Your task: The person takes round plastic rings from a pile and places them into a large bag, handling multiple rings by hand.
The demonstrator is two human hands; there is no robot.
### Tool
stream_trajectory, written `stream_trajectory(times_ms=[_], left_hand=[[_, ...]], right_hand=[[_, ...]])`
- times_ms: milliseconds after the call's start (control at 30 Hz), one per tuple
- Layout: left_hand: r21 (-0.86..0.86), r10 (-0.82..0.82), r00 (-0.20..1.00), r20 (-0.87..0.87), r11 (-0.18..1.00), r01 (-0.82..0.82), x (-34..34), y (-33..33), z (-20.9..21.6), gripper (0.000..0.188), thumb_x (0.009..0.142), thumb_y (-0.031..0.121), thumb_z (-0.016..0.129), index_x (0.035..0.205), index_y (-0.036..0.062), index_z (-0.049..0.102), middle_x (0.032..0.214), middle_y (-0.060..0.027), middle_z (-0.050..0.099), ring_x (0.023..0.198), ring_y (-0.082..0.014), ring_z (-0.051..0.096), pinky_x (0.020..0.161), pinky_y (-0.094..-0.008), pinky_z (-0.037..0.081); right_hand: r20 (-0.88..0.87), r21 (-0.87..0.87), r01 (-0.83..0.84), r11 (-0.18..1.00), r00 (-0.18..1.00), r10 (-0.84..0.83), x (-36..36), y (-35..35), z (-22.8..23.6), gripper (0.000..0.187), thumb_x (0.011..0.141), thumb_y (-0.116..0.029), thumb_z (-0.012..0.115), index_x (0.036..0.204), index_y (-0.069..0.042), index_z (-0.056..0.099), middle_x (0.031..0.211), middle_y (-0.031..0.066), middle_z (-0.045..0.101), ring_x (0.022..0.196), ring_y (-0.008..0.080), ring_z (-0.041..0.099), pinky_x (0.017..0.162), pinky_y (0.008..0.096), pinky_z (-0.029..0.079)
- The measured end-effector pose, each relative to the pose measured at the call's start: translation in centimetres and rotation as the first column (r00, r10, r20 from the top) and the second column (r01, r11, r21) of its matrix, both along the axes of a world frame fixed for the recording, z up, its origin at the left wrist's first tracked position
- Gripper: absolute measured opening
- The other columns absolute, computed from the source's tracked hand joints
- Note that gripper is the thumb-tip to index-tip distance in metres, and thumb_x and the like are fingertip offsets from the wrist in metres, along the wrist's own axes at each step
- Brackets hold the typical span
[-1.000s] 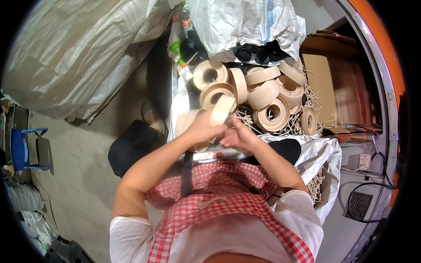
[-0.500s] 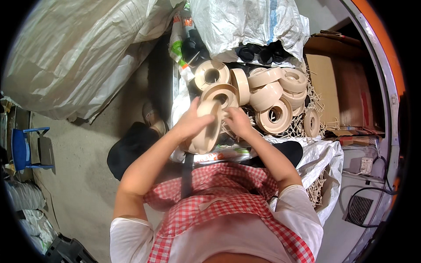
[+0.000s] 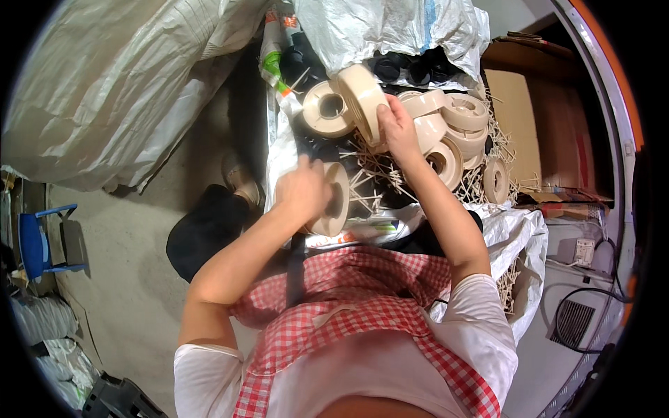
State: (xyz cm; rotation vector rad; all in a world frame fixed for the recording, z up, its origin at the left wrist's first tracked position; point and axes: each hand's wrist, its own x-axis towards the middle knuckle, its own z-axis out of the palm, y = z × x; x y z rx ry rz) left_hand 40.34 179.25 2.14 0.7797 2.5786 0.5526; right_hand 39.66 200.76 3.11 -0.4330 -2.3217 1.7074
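Note:
My right hand [image 3: 400, 131] grips the rim of a beige plastic ring [image 3: 361, 104], tilted up above the pile. Lower and to the left, my left hand [image 3: 304, 189] is blurred, its fingers curled in. Whatever it may hold is hidden. Right beside it, another beige ring [image 3: 339, 200] stands on edge in front of my apron. A beige ring [image 3: 329, 109] with a round hole lies just left of the held one. More beige rings [image 3: 465, 111] are heaped to the right of my right hand. Thin beige sticks [image 3: 369, 182] lie scattered between my hands over dark pieces.
A white woven sack [image 3: 397, 28] with black round parts [image 3: 418, 70] under its edge lies at the far side. A cardboard box [image 3: 512, 104] stands at the right. A large pale sack [image 3: 125, 90] fills the upper left; a blue stool [image 3: 45, 240] stands at far left.
My right hand has moved up and away with a ring, uncovering sticks below. My left hand has come off the outer side of the near ring and curled in beside it.

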Motion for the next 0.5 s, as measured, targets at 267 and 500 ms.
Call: stream_trajectory(times_ms=[267,500], left_hand=[[0.451,-0.499,0.251,0.829,0.333,-0.828,-1.1,1.4,1.7,0.049,0.087,0.032,0.061,0.123,0.0027,0.048,0.116,-0.0118,0.055,0.101,-0.0207,0.057,0.087,-0.0345,0.046],[0.665,-0.433,0.528,0.731,0.273,-0.695,-1.7,2.6,2.1,0.042,0.084,0.025,0.063,0.119,0.0059,0.050,0.102,-0.0044,0.061,0.093,-0.0125,0.058,0.084,-0.0293,0.047]], right_hand=[[-0.132,0.734,-0.295,0.611,0.821,0.555,7.5,-2.8,2.8,0.035,0.084,-0.024,0.059,0.110,-0.001,0.056,0.102,0.0173,0.058,0.095,0.0301,0.054,0.085,0.0346,0.043],[0.273,0.048,0.327,0.944,0.905,-0.328,11.7,1.5,-9.4,0.029,0.085,-0.025,0.060,0.099,0.000,0.061,0.085,0.0142,0.064,0.081,0.0267,0.061,0.078,0.0336,0.047]])
